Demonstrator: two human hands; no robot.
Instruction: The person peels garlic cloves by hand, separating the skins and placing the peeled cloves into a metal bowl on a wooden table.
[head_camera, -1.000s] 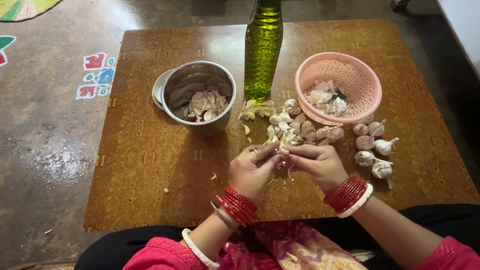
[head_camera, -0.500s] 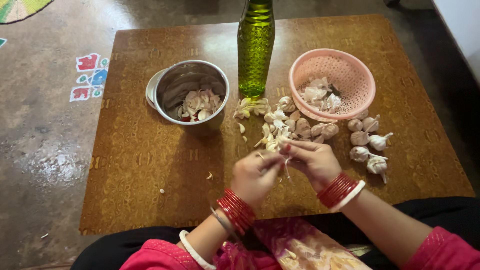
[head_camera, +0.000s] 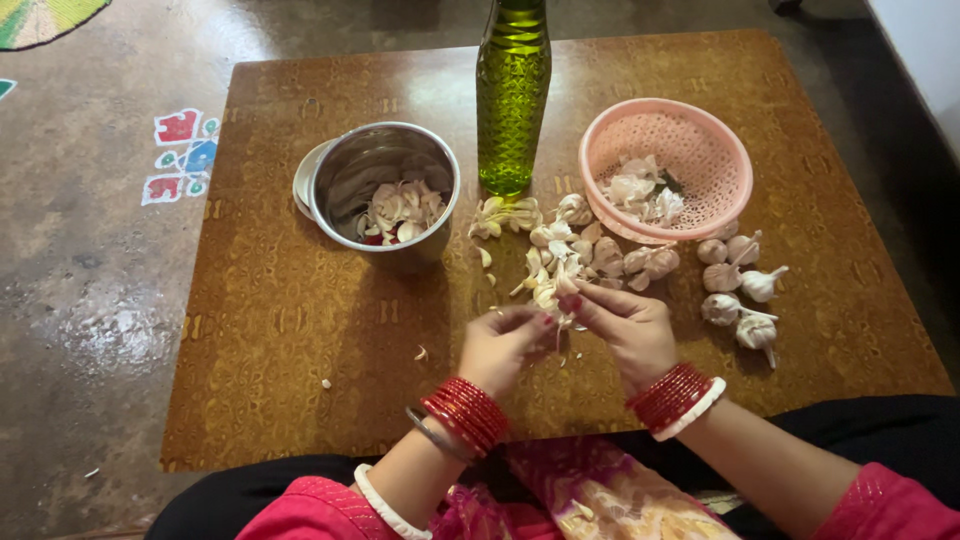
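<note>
A brown patterned table (head_camera: 300, 330) sits on a dark floor (head_camera: 90, 300) with painted motifs at the left. Since half a second ago the view has hardly shifted, and the blur on the hands is gone; the left hand (head_camera: 503, 348) has drawn slightly toward the body, and the right hand (head_camera: 630, 325) sits about where it was. A second ago both hands were a touch lower in the picture, the bottle and bowl further right.

At the far edge stands a tall green bottle (head_camera: 512, 95). Left of it is a steel bowl (head_camera: 383, 190) with pale cloves inside, resting on a white lid or plate whose rim peeks out on its left. Right of the bottle is a pink basket (head_camera: 668, 165) holding papery skins. Between bottle and basket, just beyond the hands, lies a pile (head_camera: 570, 245) of loose cloves; whole bulbs (head_camera: 740, 290) lie to the right of the hands. Small scraps (head_camera: 421, 352) dot the table at the left.

Nothing blocks the hands — red bangles ring both wrists. The clove (head_camera: 556, 298) is held just above the table at the pile's near edge. The right hand's fingertips pinch it; the left hand's fingers are curled together, tips pressed to the same clove from the other side, peel threads hanging below.
</note>
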